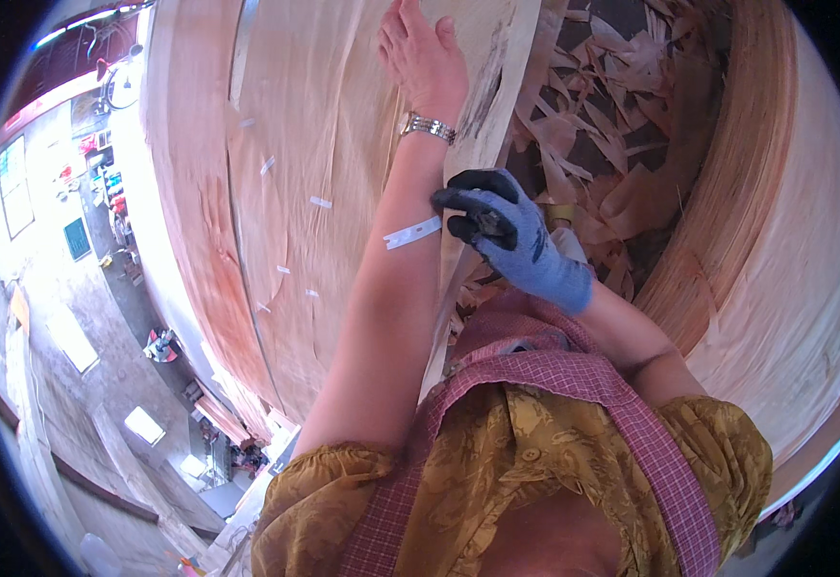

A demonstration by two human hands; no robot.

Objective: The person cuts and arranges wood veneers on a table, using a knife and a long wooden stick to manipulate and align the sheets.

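My bare left hand (425, 60) stretches forward over a pale wood veneer sheet (324, 125), its fingers extended and nothing held. A metal-band watch (428, 127) is on that wrist. Across my left forearm lies a short strip of white tape (412, 234). At its right end is my right hand (511, 231), in a blue-grey knit glove with black-coated fingers. Those fingers are curled in. Whether they grip the strip's end or something small in the palm, I cannot tell. Several small white tape pieces (320, 202) are scattered on the veneer left of my forearm.
Torn veneer scraps (622, 125) cover the dark floor right of the sheet. Farther right rises a thick stack of veneer (728, 192) with layered edges. A dark split runs along the sheet's right edge. At far left are a concrete floor (103, 317) and a bicycle (124, 82).
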